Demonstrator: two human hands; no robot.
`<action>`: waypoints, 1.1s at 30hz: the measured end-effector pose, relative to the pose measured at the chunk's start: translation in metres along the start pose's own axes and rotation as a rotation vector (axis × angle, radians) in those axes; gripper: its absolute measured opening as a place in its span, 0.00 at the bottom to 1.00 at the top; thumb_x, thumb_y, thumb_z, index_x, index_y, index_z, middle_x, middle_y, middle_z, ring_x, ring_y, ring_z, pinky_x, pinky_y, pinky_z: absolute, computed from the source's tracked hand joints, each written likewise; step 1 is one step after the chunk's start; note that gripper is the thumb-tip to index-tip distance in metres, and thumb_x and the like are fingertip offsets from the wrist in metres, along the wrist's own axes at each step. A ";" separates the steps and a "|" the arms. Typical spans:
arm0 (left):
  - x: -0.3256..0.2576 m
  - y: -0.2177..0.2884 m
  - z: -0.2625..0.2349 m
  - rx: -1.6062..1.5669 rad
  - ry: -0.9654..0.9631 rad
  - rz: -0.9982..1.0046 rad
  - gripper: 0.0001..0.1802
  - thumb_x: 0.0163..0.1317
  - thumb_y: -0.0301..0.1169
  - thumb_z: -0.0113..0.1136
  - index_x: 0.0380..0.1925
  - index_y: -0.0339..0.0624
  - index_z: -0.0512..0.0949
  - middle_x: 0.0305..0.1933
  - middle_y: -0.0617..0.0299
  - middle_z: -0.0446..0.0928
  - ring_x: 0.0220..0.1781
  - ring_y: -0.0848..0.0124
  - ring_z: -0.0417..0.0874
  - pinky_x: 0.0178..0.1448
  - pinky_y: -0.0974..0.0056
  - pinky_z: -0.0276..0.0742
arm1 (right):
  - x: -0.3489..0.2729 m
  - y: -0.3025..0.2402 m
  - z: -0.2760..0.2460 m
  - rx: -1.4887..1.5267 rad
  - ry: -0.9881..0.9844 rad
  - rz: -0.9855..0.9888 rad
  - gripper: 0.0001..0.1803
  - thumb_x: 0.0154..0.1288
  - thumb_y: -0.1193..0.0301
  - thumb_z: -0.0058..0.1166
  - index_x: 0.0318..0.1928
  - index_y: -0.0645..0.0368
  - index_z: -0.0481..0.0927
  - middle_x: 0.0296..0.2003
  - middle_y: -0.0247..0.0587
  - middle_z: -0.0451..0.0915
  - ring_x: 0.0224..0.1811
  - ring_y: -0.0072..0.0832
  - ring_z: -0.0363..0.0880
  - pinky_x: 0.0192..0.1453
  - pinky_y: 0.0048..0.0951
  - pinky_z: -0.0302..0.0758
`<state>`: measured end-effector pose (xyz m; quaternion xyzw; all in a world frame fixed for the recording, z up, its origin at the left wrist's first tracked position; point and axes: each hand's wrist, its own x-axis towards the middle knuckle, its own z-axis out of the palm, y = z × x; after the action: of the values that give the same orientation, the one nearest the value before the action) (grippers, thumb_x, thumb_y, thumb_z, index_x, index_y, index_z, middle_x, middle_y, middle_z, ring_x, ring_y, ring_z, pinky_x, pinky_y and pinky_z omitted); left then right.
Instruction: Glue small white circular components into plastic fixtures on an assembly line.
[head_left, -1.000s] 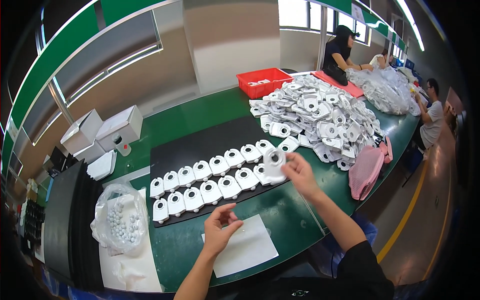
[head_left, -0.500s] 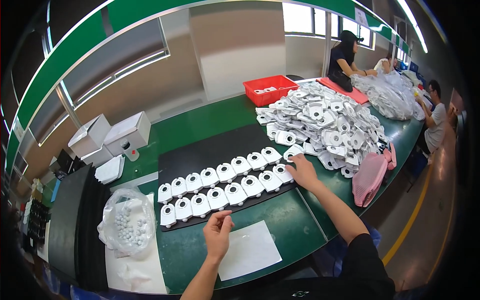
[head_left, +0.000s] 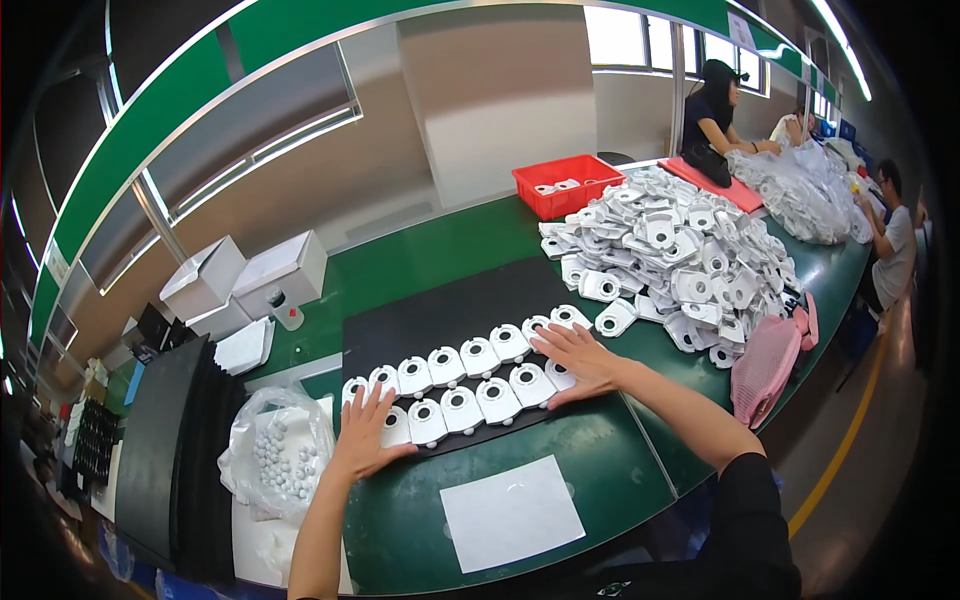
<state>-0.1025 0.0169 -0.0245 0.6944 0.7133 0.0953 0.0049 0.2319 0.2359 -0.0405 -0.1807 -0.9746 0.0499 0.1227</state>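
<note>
Two rows of white plastic parts [head_left: 461, 410], each with a round dark hole and a small round knob at its lower edge, lie side by side on a black mat [head_left: 430, 310]. Over the left end of the rows is my left hand [head_left: 362, 438], open with its fingers apart, covering some parts. My right hand [head_left: 580, 362] lies open across the right end, fingers stretched out and hiding the parts beneath. Whether either palm presses on them I cannot tell. One loose white part [head_left: 615, 318] rests just beyond the mat's right edge, near the big pile [head_left: 680, 255].
A white sheet [head_left: 512, 513] lies in front. Left are a clear bag of small white balls [head_left: 280, 450], stacked black sheets [head_left: 165, 460], white boxes [head_left: 280, 270] and a bottle [head_left: 286, 312]. A red bin [head_left: 566, 190] and pink mesh bag [head_left: 768, 368] flank the pile; co-workers sit beyond.
My left hand has moved up and left onto the rows and opened. My right hand has let go of a part by the pile and moved onto the rows. The view has shifted slightly.
</note>
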 end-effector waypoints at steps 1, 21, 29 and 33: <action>0.000 0.001 0.001 0.026 -0.027 0.001 0.53 0.41 0.62 0.60 0.64 0.49 0.52 0.69 0.51 0.46 0.71 0.48 0.42 0.69 0.43 0.37 | 0.001 0.000 0.001 -0.008 -0.018 0.005 0.55 0.44 0.34 0.51 0.65 0.57 0.51 0.65 0.52 0.50 0.68 0.48 0.45 0.67 0.54 0.40; 0.088 -0.043 0.023 0.042 -0.013 -0.034 0.47 0.44 0.64 0.55 0.63 0.58 0.57 0.68 0.55 0.51 0.69 0.50 0.45 0.68 0.45 0.39 | 0.075 0.054 0.014 0.000 -0.033 0.101 0.48 0.45 0.35 0.51 0.64 0.46 0.58 0.64 0.46 0.55 0.67 0.44 0.48 0.67 0.52 0.41; 0.131 -0.068 0.023 0.020 -0.017 -0.041 0.46 0.45 0.64 0.54 0.63 0.57 0.57 0.68 0.55 0.52 0.69 0.51 0.46 0.68 0.46 0.38 | 0.118 0.088 0.022 -0.005 -0.035 0.081 0.47 0.47 0.35 0.49 0.64 0.47 0.57 0.63 0.46 0.55 0.67 0.45 0.48 0.67 0.51 0.42; 0.138 -0.074 0.024 0.013 -0.015 -0.025 0.46 0.46 0.64 0.53 0.63 0.56 0.57 0.68 0.54 0.52 0.70 0.52 0.46 0.69 0.46 0.37 | 0.124 0.093 0.021 -0.011 -0.053 0.070 0.47 0.47 0.36 0.49 0.64 0.47 0.58 0.64 0.46 0.55 0.67 0.45 0.48 0.67 0.50 0.42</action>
<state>-0.1769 0.1552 -0.0412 0.6861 0.7224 0.0856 0.0069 0.1457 0.3665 -0.0467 -0.2142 -0.9708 0.0538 0.0938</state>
